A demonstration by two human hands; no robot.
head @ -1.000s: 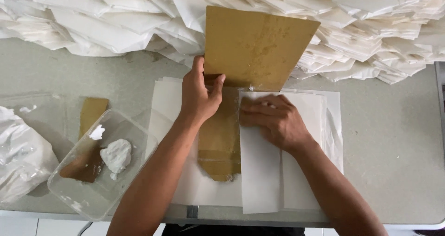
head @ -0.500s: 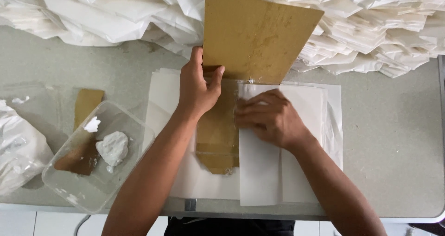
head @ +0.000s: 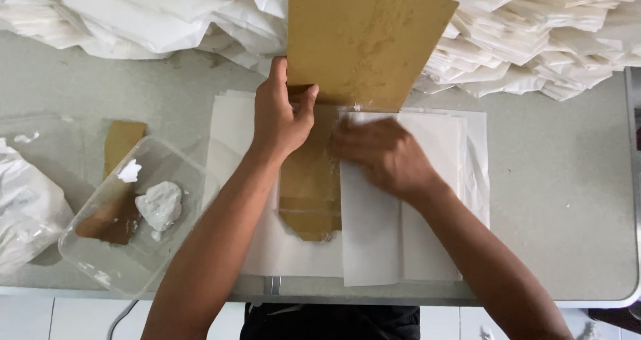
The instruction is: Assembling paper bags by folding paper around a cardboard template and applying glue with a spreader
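since the earlier frame, the right hand [head: 384, 156] has slid across the folded white sheet [head: 400, 200] and now shows as a blur, fingers flat and spread, pressing rather than gripping. left hand [head: 279, 116] pinches the lower edge of the brown cardboard template [head: 364, 40], which stands tilted up toward the far edge of the counter [head: 561, 180]. one fold looks made: the sheet's right part lies doubled over a brown paper strip [head: 308, 193] in the middle of the stack, near the front edge. the left part of the sheet stays unfolded, so the shaping seems about half done. a clear plastic tub [head: 127, 220] with white paste sits toward the front left corner. heaps of folded white bags [head: 534, 33] line the far edge. the blurred fingertips are hard to make out, and the template's top is cut off.
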